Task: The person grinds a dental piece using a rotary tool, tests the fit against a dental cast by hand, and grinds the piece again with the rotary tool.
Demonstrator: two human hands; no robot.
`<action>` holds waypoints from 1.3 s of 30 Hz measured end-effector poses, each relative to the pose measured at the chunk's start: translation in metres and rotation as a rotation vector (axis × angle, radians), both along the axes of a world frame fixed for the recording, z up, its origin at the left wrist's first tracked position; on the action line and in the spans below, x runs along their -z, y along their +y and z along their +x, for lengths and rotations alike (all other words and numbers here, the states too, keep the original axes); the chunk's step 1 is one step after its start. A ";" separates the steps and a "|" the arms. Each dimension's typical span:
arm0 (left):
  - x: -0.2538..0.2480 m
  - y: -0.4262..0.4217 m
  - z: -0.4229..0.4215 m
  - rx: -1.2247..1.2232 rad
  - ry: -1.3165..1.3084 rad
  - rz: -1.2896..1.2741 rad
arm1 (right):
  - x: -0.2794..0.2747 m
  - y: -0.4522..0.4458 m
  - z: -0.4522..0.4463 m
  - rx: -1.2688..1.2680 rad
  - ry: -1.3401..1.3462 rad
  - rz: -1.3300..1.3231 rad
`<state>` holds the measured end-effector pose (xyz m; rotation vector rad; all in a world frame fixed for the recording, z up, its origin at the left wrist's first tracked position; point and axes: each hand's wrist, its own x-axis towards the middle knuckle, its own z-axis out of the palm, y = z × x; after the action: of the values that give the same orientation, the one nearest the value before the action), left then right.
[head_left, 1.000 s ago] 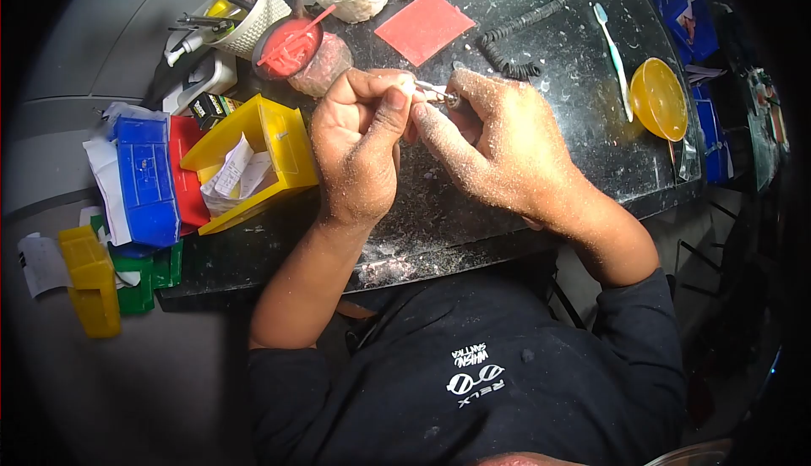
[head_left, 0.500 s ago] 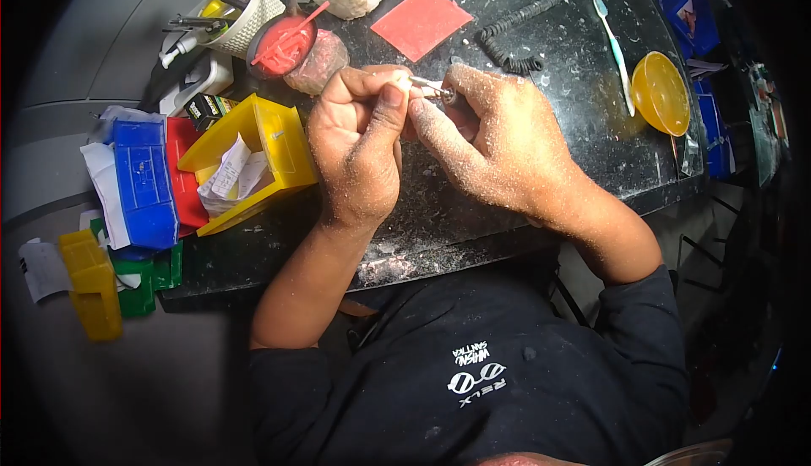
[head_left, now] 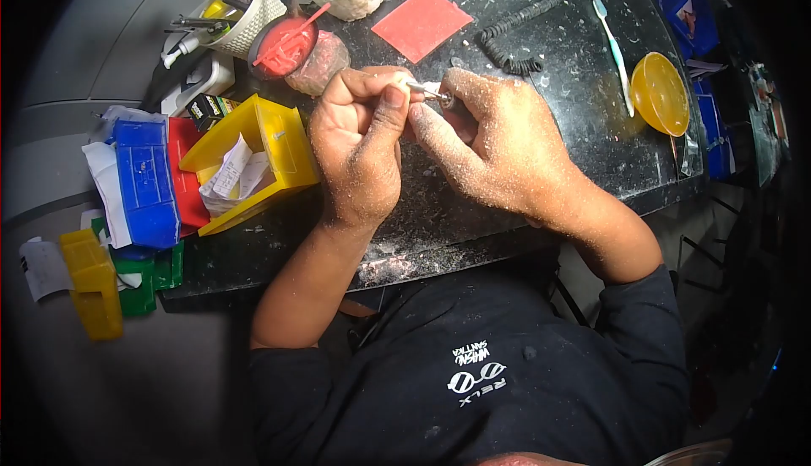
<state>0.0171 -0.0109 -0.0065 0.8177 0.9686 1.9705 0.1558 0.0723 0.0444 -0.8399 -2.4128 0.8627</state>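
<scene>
My left hand [head_left: 361, 145] pinches a small whitish piece [head_left: 404, 83] between thumb and forefinger; most of it is hidden by the fingers. In my right hand [head_left: 503, 141] is a slim metal tool [head_left: 432, 92], its narrow tip pointing left and meeting or nearly meeting the piece. The two hands are close together above the dark table, thumbs almost touching. Pale dust covers my right hand and forearm, with a lighter sprinkling on the left. Beyond my hands lies a red square sheet [head_left: 421, 24].
At left stand a yellow bin [head_left: 291, 149] with papers, a blue bin [head_left: 145, 183] and a bowl of red strips [head_left: 287, 46]. A coiled black cord [head_left: 507, 59] lies behind my right hand. Farther right are a toothbrush [head_left: 616, 56] and a yellow bowl [head_left: 660, 94].
My right hand has tilted the metal tool slightly against the small piece. Both hands otherwise keep nearly the same place and grip.
</scene>
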 end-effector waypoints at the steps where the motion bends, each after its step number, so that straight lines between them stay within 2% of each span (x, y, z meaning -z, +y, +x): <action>1: 0.000 0.000 0.000 0.000 0.000 0.000 | -0.001 0.000 0.000 0.008 -0.011 -0.020; 7: 0.000 0.001 -0.001 -0.033 0.034 -0.038 | -0.002 0.001 0.002 -0.017 -0.004 -0.024; 9: -0.004 0.001 -0.002 -0.027 0.116 -0.027 | -0.007 0.003 0.004 -0.038 0.003 -0.027; 11: -0.005 0.001 -0.005 -0.007 0.145 -0.023 | -0.013 0.006 0.005 0.068 0.058 -0.222; 19: -0.011 -0.004 -0.007 0.103 0.197 -0.052 | -0.005 0.015 0.008 0.077 0.123 -0.287; 32: -0.011 -0.002 -0.011 0.095 0.209 0.010 | -0.009 0.015 0.009 0.005 0.101 -0.264; 34: -0.011 -0.002 -0.010 0.075 0.202 0.014 | -0.020 0.013 0.008 -0.028 -0.005 -0.217; 39: -0.010 -0.004 -0.010 0.072 0.221 -0.014 | -0.017 0.012 0.008 -0.055 -0.021 -0.138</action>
<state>0.0072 -0.0153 0.0039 1.0647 1.0631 1.8375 0.1642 0.0841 0.0614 -0.8397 -2.4264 1.0571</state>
